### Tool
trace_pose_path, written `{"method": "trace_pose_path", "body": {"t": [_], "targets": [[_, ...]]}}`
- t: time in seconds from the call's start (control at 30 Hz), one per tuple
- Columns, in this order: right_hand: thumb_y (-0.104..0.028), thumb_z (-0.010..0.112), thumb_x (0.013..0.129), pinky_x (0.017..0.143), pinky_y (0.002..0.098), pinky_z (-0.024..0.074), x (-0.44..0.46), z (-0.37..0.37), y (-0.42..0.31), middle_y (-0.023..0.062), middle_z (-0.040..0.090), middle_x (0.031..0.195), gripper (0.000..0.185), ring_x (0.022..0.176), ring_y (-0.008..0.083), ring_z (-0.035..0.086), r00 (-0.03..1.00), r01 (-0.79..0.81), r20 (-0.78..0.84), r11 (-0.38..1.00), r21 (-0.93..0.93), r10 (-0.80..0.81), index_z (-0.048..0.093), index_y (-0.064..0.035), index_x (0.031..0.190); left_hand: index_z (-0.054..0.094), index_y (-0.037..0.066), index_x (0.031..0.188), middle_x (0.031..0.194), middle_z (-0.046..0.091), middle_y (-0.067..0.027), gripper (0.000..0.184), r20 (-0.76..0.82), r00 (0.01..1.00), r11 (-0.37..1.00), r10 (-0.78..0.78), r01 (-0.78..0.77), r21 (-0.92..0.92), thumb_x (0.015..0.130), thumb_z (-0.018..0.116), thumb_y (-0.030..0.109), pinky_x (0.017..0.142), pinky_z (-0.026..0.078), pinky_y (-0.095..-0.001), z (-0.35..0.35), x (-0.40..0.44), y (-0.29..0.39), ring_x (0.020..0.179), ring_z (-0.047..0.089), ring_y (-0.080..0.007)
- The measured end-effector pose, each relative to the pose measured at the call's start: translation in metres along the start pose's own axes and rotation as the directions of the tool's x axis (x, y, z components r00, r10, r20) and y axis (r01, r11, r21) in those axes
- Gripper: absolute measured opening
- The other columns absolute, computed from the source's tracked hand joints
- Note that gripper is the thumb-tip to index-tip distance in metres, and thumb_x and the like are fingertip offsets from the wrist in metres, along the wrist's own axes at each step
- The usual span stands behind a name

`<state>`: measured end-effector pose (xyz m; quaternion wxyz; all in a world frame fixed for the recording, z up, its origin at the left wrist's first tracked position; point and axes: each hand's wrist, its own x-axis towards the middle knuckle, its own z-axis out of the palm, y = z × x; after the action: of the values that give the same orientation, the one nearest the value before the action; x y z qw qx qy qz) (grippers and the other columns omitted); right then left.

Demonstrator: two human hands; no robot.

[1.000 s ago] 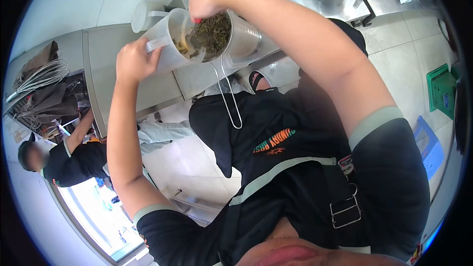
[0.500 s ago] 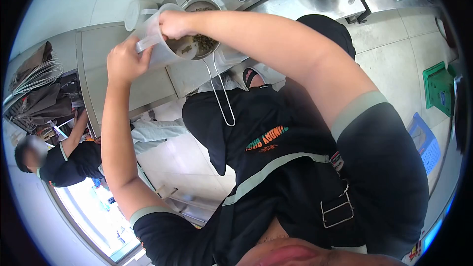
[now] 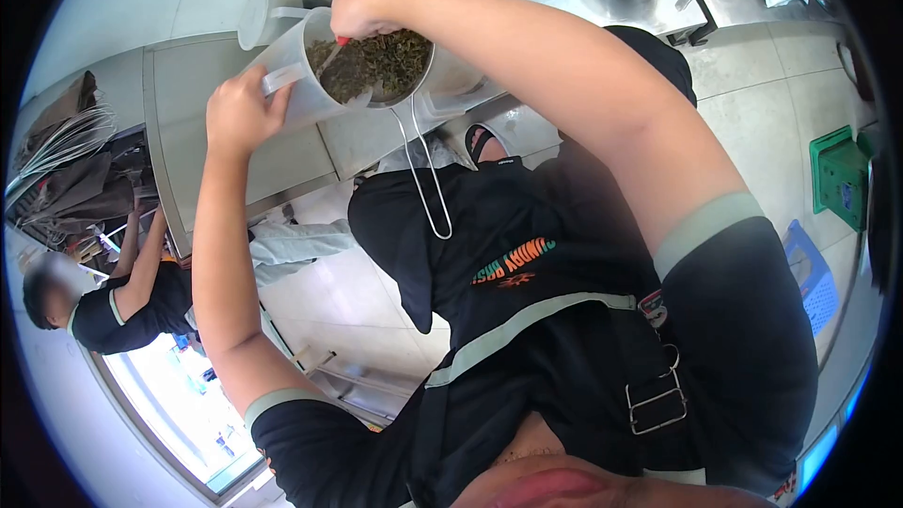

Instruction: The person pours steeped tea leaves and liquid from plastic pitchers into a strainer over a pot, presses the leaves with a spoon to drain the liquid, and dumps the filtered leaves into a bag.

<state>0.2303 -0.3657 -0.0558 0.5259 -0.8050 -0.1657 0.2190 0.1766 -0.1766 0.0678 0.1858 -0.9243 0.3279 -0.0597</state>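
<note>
Your left hand (image 3: 243, 113) curls its fingers round the handle (image 3: 282, 78) of the jug (image 3: 290, 55), tipped toward the strainer (image 3: 429, 75); your right hand (image 3: 362, 9) clenches a red-handled tool (image 3: 342, 40). Likely stiff, leaf-weighted plastic: grip that handle firmly.

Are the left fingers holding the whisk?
No, the left fingers are around the handle of the jug.

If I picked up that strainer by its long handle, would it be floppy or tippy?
The strainer probably wouldn't be floppy, because its handle looks like bent metal wire. It might feel heavy at the bowl end, since lots of dark leaves sit in it. It could twist and spill, as that handle is long and thin.
</note>
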Motion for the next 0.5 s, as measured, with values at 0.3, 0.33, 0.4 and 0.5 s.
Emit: {"method": "trace_pose_path", "body": {"t": [0.3, 0.33, 0.4, 0.5], "targets": [[-0.007, 0.05, 0.081, 0.042, 0.0316, 0.0257, -0.01, -0.045, 0.02, 0.0031, 0.048, 0.06, 0.02, 0.047, 0.0146, 0.039, 0.979, -0.19, 0.113, 0.967, 0.171, 0.172, 0.069, -0.0047, 0.088, 0.064, 0.0, 0.075, 0.059, 0.06, -0.0188, 0.029, -0.04, 0.997, 0.989, -0.066, 0.06, -0.133, 0.076, 0.072, 0.028, 0.055, 0.049, -0.0421, 0.001, -0.008, -0.015, 0.056, 0.061, -0.0371], [-0.007, 0.048, 0.081, 0.042, 0.0329, 0.0297, -0.002, -0.048, 0.029, 0.0054, 0.051, 0.061, 0.024, 0.048, 0.0171, 0.043, 0.976, -0.196, 0.123, 0.967, 0.163, 0.177, 0.07, -0.0043, 0.091, 0.064, -0.001, 0.074, 0.059, 0.059, -0.0196, 0.029, -0.051, 0.996, 0.987, -0.07, 0.062, -0.149, 0.076, 0.072, 0.028, 0.055, 0.049, -0.0415, 0.002, -0.011, -0.017, 0.056, 0.061, -0.0372], [-0.006, 0.047, 0.08, 0.042, 0.0342, 0.0337, 0.019, -0.056, 0.054, 0.0077, 0.055, 0.061, 0.028, 0.048, 0.0196, 0.047, 0.974, -0.2, 0.133, 0.968, 0.15, 0.181, 0.07, -0.004, 0.095, 0.064, -0.001, 0.073, 0.06, 0.059, -0.0205, 0.03, -0.066, 0.995, 0.984, -0.077, 0.065, -0.164, 0.076, 0.072, 0.027, 0.054, 0.048, -0.0408, 0.004, -0.015, -0.022, 0.056, 0.06, -0.0373], [-0.032, 0.071, 0.074, 0.071, 0.0423, 0.0531, 0.018, -0.062, 0.072, 0.0172, 0.07, 0.085, 0.031, 0.075, 0.026, 0.069, 0.863, 0.489, 0.266, 0.579, -0.652, -0.429, 0.074, -0.0091, 0.095, 0.065, 0.001, 0.071, 0.06, 0.061, -0.0181, 0.032, -0.038, 0.989, 0.972, -0.142, 0.132, -0.193, 0.075, 0.071, 0.032, 0.057, 0.049, -0.0424, 0.009, -0.02, -0.033, 0.059, 0.063, -0.036]]}}
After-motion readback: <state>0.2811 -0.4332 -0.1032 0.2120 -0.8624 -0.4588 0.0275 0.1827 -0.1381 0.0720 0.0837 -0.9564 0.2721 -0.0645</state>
